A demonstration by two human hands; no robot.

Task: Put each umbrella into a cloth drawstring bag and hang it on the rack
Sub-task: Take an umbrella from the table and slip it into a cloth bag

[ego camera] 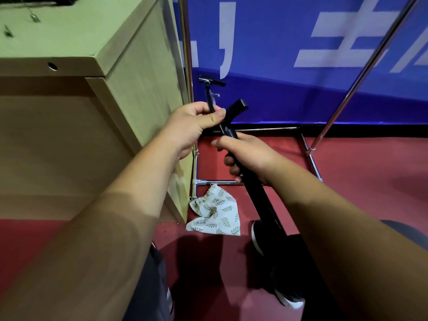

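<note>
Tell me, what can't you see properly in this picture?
Head view:
- Umbrella tip: hidden behind the right forearm.
- Rack top: cut off by the top edge.
- Banner writing: cut off at top and right edges.
- Thin black thing the left hand pinches: too dark to name.

Indoor light even, moderately bright, from above: top of pale wooden cabinet (129, 72) left of left hand (194, 128) brighter than its front. Thin glare line on chrome rack tube (364, 72) right of right hand (250, 156). Soft dark shadows on red floor (370, 172) below hands. Black folded umbrella (254, 193) in right hand near-featureless, detail lost. Forearms nearest camera soft, slightly blurred; leaf-print cloth bag (215, 212) below hands crisp. Wide-angle bend: cabinet edges lean, lines curve toward borders.
</note>
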